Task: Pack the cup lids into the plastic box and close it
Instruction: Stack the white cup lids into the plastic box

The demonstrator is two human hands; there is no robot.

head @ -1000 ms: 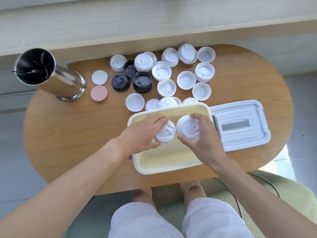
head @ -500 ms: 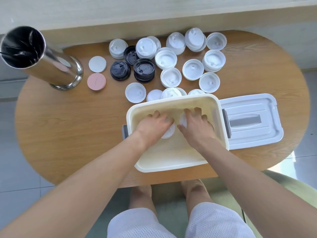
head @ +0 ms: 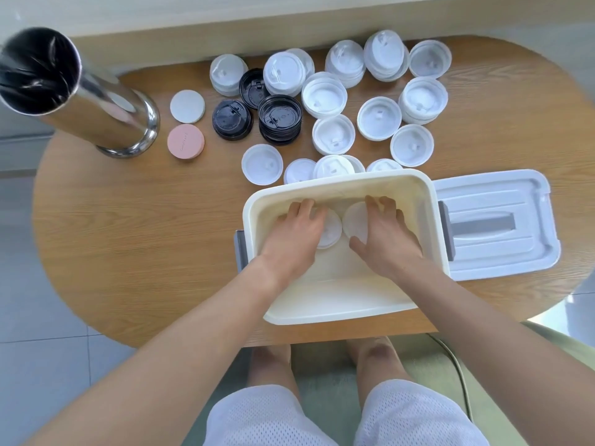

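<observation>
Both hands, left (head: 294, 233) and right (head: 383, 233), have dropped into the plastic box (head: 338, 294), each pressing a white lid (head: 355, 220) down; many lids remain outside.

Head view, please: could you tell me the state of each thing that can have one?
plastic box: open, two white lids inside
box lid: off, flat beside the box
left hand: open, on a white lid
right hand: open, on a white lid
black lids: stacked, unpacked
steel canister: uncovered
</observation>
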